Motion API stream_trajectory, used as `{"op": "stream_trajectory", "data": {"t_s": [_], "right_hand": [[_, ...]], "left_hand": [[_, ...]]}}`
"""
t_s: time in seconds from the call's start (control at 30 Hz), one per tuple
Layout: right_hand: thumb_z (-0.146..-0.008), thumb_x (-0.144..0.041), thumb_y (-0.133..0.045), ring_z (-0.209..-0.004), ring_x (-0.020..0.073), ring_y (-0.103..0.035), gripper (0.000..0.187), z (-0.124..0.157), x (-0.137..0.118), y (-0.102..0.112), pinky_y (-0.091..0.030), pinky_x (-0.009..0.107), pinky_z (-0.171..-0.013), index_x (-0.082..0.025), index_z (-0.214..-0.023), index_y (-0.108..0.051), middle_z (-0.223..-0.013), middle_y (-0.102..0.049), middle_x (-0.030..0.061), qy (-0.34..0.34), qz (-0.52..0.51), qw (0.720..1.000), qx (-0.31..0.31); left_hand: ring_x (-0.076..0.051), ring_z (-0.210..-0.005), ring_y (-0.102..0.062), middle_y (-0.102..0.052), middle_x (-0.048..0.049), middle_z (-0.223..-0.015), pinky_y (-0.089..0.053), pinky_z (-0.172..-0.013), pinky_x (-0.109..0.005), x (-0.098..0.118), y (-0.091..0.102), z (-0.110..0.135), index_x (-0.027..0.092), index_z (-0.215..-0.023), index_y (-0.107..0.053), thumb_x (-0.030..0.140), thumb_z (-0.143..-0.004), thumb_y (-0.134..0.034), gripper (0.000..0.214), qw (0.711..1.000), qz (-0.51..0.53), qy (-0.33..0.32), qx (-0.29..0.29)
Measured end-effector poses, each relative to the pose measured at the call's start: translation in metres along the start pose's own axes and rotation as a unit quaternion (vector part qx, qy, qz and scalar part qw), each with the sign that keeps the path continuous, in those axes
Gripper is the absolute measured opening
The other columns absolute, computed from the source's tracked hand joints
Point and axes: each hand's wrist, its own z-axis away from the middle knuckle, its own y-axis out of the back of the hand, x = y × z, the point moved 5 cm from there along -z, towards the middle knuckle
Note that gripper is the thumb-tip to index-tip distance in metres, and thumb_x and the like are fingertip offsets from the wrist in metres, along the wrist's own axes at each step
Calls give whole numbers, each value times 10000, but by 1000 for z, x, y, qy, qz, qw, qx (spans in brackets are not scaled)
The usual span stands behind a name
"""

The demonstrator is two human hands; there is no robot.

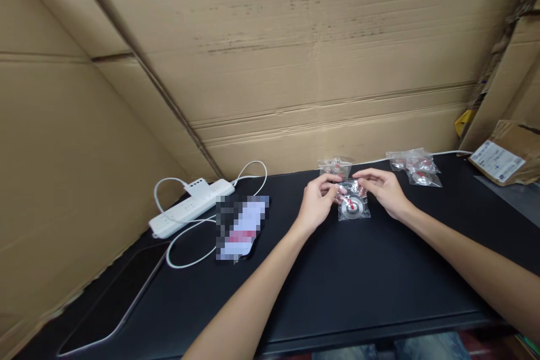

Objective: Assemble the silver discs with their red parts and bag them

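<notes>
A small clear plastic bag [354,215] hangs or lies just above the black tabletop between my hands; I cannot tell whether it touches. Inside is a round silver metal part with a red piece at its middle. My left hand [318,201] pinches the bag's upper left edge with thumb and fingers. At the upper right edge, the thumb and forefinger of my right hand [383,192] close on the plastic. Just behind my hands lies another clear bag [335,166] with red bits showing, partly covered by my left fingers.
Several similar bagged parts [415,166] lie at the back right, near a torn cardboard box [504,152] with a label. To the left are a white power strip [194,207] with cables, a blurred-out phone-like item [244,228] and a dark flat panel [116,301]. Cardboard walls [316,67] enclose the table.
</notes>
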Motion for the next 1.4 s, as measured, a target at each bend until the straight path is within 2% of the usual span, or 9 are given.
{"op": "stream_trajectory", "data": {"t_s": [0.13, 0.27, 0.5, 0.57, 0.67, 0.73, 0.87, 1.07, 1.4], "right_hand": [[-726, -290, -728, -641, 145, -592, 145, 0, 3, 4, -465, 302, -614, -197, -830, -765, -789, -708, 48, -20, -21, 999, 16], [-717, -230, -681, -657, 161, -603, 125, 0, 5, 5, -467, 310, -641, -184, -790, -770, -702, -690, 43, -33, -34, 999, 6], [-791, -272, -626, -731, 166, -603, 155, -1, -7, 1, -471, 304, -666, -173, -729, -727, -841, -684, 65, 38, 35, 998, -22], [-780, -302, -682, -740, 166, -610, 121, -1, -5, 1, -486, 308, -693, -181, -777, -676, -821, -671, 49, 41, 39, 998, -8], [-734, -323, -757, -777, 173, -629, 276, -2, -1, 1, -510, 316, -723, -207, -928, -599, -849, -664, 33, 30, 29, 999, 8], [-742, -354, -756, -755, 170, -629, 303, -2, 2, -1, -513, 311, -703, -202, -951, -598, -827, -658, 31, 19, 43, 999, -16], [-784, -415, -714, -654, 150, -601, 249, -1, 2, -5, -499, 297, -640, -178, -811, -642, -723, -632, 19, 9, 64, 995, -74], [-784, -409, -725, -706, 162, -625, 243, 0, 2, -7, -502, 300, -673, -184, -854, -665, -775, -657, 21, 19, 69, 994, -82], [-745, -411, -761, -702, 181, -651, 248, 1, 6, -8, -502, 311, -680, -169, -780, -721, -752, -707, 42, -2, 66, 991, -116]], "left_hand": [[-148, -654, -632, -645, -21, -748, -563, -593, -271, 7, 1, -1, 178, -907, -629, 230, -821, -623, 101, 999, 8, -33, -11], [-140, -692, -618, -627, -41, -808, -569, -621, -278, 7, 2, -3, 144, -807, -639, 277, -836, -609, 140, 999, 0, -36, -21], [-129, -642, -621, -641, -38, -779, -568, -612, -273, 4, 3, -3, 134, -821, -637, 293, -805, -671, 163, 999, -15, -37, 0], [-125, -621, -620, -647, -34, -783, -566, -598, -270, 5, 2, -1, 140, -850, -626, 273, -797, -680, 152, 999, -24, -45, 5], [-131, -624, -633, -657, -32, -792, -571, -606, -277, 7, -1, 1, 151, -923, -620, 264, -814, -661, 163, 998, -37, -49, 9], [-130, -630, -637, -660, -29, -785, -567, -625, -273, 10, -3, 3, 157, -979, -619, 254, -825, -649, 185, 997, -47, -56, 9], [-135, -635, -641, -677, -36, -795, -557, -622, -266, 10, -5, 4, 159, -1045, -610, 250, -808, -676, 262, 998, -50, -43, 6], [-124, -561, -591, -653, -49, -702, -521, -535, -243, 4, -10, 5, 114, -813, -680, 304, -793, -690, 191, 997, -68, -7, -32], [-120, -504, -595, -644, -28, -611, -508, -522, -234, 10, -12, 8, 130, -745, -687, 302, -858, -616, 216, 987, -135, -8, -88]]}}
